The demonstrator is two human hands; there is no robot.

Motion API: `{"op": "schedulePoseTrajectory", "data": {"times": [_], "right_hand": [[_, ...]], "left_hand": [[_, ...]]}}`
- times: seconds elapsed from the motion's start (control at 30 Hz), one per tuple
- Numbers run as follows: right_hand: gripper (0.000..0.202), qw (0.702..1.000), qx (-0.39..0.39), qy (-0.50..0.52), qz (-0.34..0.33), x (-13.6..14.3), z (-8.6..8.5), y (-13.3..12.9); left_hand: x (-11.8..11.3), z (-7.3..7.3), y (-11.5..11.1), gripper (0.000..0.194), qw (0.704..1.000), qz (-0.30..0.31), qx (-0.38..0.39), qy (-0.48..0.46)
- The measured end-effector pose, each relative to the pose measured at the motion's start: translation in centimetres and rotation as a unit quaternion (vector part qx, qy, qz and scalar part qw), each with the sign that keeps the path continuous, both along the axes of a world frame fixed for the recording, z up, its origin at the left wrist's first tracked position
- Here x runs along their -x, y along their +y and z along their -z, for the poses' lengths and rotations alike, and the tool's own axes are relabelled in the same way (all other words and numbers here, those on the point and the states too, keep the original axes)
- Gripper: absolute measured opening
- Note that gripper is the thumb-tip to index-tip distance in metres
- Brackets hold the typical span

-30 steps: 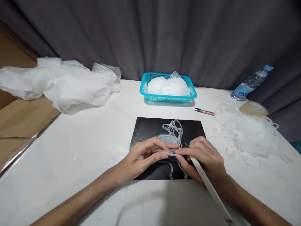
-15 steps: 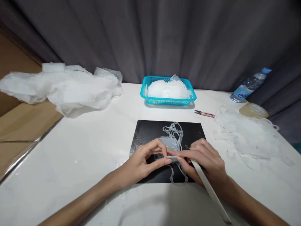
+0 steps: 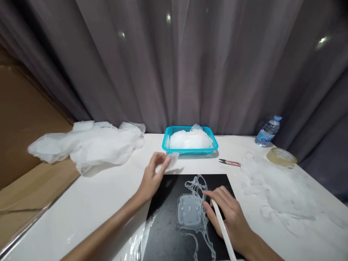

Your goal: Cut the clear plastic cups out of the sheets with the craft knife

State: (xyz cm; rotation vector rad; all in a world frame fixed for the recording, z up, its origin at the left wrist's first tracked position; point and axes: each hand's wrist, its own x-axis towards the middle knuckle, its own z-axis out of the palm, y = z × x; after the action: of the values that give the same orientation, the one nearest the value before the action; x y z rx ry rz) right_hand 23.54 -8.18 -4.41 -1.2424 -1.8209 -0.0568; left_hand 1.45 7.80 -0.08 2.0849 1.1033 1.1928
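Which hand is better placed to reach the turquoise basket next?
Probably the left hand: it pinches a translucent piece near the turquoise basket, while the right hand, farther off over the black mat, holds a white tool.

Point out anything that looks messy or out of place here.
Thin strips lie tangled on the mat, ends straggling toward its near edge. To the right, a pale heap sprawls raggedly over the table. Both look untidy; nothing looks clearly damaged.
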Motion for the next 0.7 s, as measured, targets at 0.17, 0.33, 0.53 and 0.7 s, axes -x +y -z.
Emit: {"op": "schedulePoseTrajectory", "data": {"times": [0.17,0.33,0.53,0.7], "right_hand": [[0.026,0.999,-0.011,-0.048,0.016,-0.1,0.7,0.6],[0.024,0.998,-0.012,-0.055,0.024,-0.4,0.9,0.9],[0.022,0.998,0.005,-0.059,0.017,-0.5,1.9,1.0],[0.021,0.997,0.038,-0.069,0.015,-0.6,1.6,0.7]], "left_hand": [[-2.8,-1.7,7.5,0.02,0.992,-0.047,-0.097,0.058],[-5.5,0.0,10.4,0.015,0.979,-0.043,-0.1,0.174],[-6.0,0.7,12.0,0.027,0.961,-0.039,-0.068,0.264],[-6.7,-0.2,12.6,0.027,0.96,-0.045,-0.057,0.271]]}}
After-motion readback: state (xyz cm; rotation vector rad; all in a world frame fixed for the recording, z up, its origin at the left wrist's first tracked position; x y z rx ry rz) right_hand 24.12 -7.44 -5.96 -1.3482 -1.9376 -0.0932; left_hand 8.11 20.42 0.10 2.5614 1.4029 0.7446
